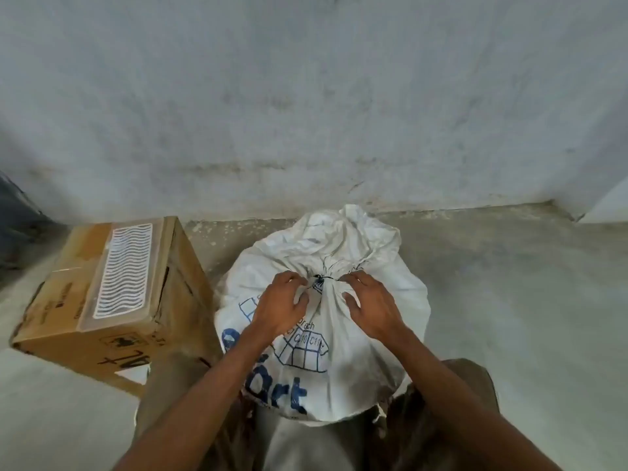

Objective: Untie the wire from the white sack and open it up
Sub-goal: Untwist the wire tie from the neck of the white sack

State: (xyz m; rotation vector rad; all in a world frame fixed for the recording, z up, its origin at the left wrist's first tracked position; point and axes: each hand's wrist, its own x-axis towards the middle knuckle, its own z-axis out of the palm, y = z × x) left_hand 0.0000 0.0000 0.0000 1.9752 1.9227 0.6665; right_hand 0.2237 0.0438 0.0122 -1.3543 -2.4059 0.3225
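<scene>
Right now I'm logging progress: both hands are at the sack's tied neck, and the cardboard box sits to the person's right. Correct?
Not quite. In the head view the box sits to the person's left. Both hands, left and right, are at the sack's tied neck.

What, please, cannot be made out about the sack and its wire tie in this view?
- Sack contents: neck bunched shut.
- Wire knot: too small, flanked by left hand and right hand.
- Blue print: partly behind the left hand.
- Cardboard box label: blurred.

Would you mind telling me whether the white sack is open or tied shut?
Tied shut: a dark wire cinches the white sack at its bunched neck.
</scene>
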